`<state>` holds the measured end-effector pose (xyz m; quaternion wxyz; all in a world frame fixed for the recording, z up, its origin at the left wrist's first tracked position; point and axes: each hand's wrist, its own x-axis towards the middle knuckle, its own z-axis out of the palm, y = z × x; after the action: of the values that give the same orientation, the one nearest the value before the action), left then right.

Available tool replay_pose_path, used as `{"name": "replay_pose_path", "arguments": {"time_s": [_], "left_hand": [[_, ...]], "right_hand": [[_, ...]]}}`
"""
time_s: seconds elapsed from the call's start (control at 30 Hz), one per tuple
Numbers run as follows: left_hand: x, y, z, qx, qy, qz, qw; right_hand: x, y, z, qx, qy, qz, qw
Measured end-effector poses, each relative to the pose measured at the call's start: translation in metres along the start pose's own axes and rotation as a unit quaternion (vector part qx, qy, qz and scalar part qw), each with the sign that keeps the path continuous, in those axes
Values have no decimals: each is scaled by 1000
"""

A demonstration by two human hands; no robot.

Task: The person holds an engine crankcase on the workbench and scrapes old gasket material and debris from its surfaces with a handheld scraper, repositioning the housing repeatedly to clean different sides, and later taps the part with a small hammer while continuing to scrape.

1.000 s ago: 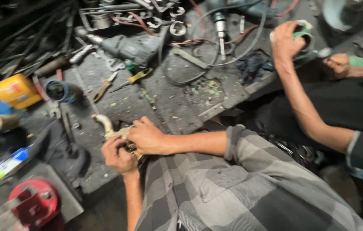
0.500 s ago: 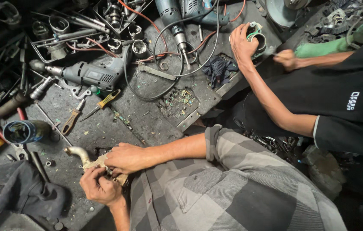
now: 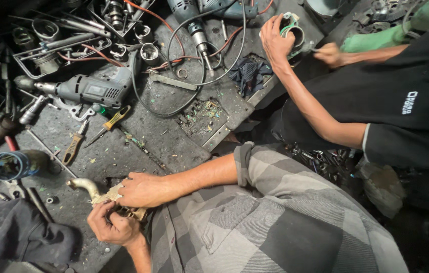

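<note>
Fingers of the left hand (image 3: 112,226) and right hand (image 3: 143,189) are pinching a curved metal fitting (image 3: 95,191); greasy grip is risking it slipping onto the cluttered workbench (image 3: 164,136)

Your hands: 2, left hand (image 3: 111,225) and right hand (image 3: 143,189), both on 1 curved metal part (image 3: 90,189).
Other person's hands: 2, one (image 3: 275,38) gripping 1 ring-shaped part (image 3: 295,33).
Power drills: 2, grey drill (image 3: 90,90) and blue drill (image 3: 194,20).
Screwdrivers: 2, yellow-handled (image 3: 111,121), brown-handled (image 3: 73,146).
Dark rags: 2, one (image 3: 249,73), another (image 3: 27,235).
</note>
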<state>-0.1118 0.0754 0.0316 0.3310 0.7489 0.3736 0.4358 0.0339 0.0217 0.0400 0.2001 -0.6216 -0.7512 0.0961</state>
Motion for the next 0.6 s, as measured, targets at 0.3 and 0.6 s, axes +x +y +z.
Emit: {"name": "replay_pose_path", "arguments": {"time_s": [0.3,0.6], "left_hand": [[2,6,0,7,1,-2,1000],[8,13,-1,50,-21,22,998]], "right_hand": [[4,-1,5,15,9,4,1000],[13,-5,-6,17,-52,27,998]]}}
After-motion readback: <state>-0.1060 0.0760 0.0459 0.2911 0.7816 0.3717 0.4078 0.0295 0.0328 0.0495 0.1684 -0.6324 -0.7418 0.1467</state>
